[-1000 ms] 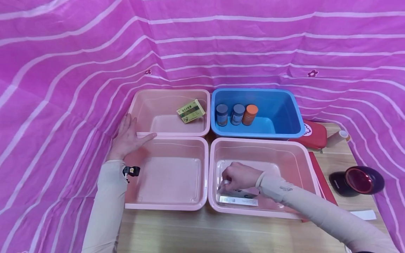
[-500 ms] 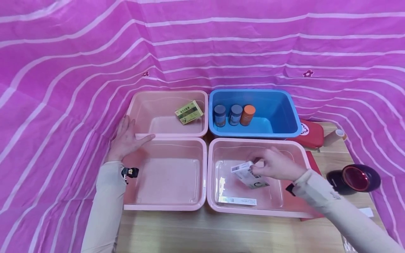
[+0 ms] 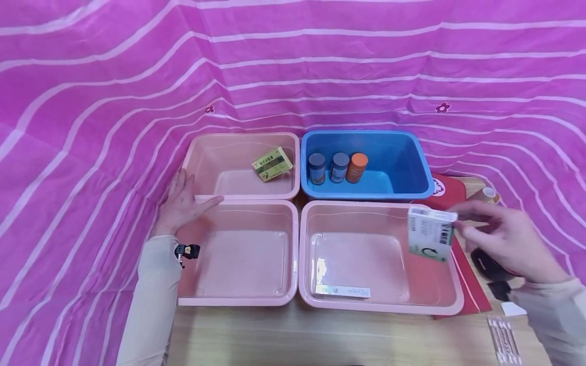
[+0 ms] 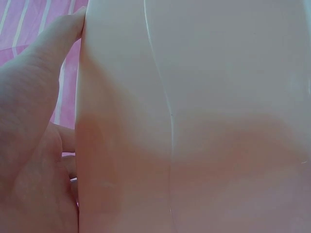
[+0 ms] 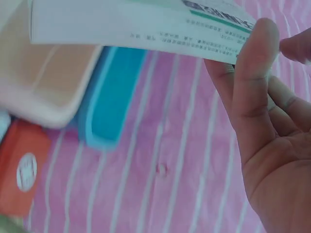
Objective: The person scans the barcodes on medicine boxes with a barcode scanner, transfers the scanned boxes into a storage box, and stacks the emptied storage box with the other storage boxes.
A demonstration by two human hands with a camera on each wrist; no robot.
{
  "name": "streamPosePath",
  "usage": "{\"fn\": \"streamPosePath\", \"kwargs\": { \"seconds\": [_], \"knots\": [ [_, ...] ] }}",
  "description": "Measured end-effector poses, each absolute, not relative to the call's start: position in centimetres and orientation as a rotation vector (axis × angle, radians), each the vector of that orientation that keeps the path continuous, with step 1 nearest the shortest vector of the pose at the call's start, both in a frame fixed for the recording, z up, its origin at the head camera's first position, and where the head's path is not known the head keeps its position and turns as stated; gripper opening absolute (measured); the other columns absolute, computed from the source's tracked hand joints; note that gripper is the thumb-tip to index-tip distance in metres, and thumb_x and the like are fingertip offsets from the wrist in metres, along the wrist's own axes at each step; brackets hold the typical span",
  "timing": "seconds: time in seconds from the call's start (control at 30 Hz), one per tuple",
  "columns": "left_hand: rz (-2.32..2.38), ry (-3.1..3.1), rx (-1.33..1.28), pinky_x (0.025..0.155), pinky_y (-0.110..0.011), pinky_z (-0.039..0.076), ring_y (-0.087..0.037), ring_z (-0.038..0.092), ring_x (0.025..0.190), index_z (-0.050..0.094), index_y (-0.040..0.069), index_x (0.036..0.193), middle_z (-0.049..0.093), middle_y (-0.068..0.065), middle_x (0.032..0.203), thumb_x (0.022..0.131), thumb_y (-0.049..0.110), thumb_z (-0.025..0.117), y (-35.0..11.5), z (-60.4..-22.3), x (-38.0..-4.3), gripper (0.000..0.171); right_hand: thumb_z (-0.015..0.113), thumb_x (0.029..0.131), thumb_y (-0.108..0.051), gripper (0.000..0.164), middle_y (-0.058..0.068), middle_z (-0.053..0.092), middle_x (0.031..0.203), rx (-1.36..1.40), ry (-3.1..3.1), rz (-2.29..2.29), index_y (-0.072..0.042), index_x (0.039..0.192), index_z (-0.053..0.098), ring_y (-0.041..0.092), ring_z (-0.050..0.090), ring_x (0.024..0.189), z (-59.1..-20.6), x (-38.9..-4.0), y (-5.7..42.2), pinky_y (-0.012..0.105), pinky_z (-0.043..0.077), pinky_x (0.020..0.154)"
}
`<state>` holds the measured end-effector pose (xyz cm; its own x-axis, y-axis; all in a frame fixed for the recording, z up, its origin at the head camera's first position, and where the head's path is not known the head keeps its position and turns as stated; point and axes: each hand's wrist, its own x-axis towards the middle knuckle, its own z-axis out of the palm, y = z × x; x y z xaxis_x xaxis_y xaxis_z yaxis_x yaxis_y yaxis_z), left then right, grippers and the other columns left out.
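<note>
My right hand (image 3: 510, 241) pinches a white and green medicine box (image 3: 429, 234) by one end, above the right wall of the front right pink bin (image 3: 357, 204). In the right wrist view, printed lettering shows on that carton, and a finger (image 5: 255, 73) presses its edge. A slim white box (image 3: 343, 291) lies on the floor of the same bin, along its near wall. My left hand (image 3: 180, 203) rests at the left edges of the two left pink bins, fingers spread and the thumb over their meeting rims. The left wrist view has that hand beside a pink bin wall (image 4: 204, 73).
The back left bin (image 3: 242, 196) holds a yellow-green box (image 3: 272, 165). Several bottles stand in the blue bin (image 3: 366, 195), one orange-capped (image 3: 356, 168). Right of the bins lie a red pouch (image 3: 453, 190), a dark object (image 3: 487, 264) and a clear packet (image 3: 503, 339).
My right hand has lifted the medicine box off the front right bin's floor and carried it right, to above the bin's right side. The left hand has stayed in place.
</note>
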<state>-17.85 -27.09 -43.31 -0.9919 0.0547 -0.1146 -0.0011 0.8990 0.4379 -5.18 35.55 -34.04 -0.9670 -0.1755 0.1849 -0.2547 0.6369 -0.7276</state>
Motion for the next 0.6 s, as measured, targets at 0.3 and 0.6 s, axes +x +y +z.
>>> {"fn": "streamPosePath", "kwargs": {
  "seconds": [0.3,0.6],
  "knots": [
    [0.681,2.943,0.065,0.118,-0.077,0.01,-0.042,-0.01,0.158,0.012,-0.006,0.161,-0.01,-0.025,0.17,0.088,0.071,0.063,-27.1,-43.4,-17.8,0.118,0.051,0.088,0.026,0.053,-0.015,0.078,0.09,0.194,-2.344,1.64,-0.017,0.107,0.074,0.002,0.065,0.051,-35.0,-2.6,41.4,0.012,0.051,0.051],
    [0.701,2.946,0.06,0.12,-0.074,0.009,-0.04,-0.009,0.159,0.013,-0.007,0.161,-0.007,-0.026,0.171,0.088,0.07,0.064,-27.1,-43.4,-17.7,0.117,0.033,0.091,0.031,0.048,0.008,0.08,0.097,0.331,-1.877,2.08,0.007,0.108,0.071,0.01,0.077,0.074,-39.3,-1.0,45.9,0.02,0.058,0.056]
  ]
}}
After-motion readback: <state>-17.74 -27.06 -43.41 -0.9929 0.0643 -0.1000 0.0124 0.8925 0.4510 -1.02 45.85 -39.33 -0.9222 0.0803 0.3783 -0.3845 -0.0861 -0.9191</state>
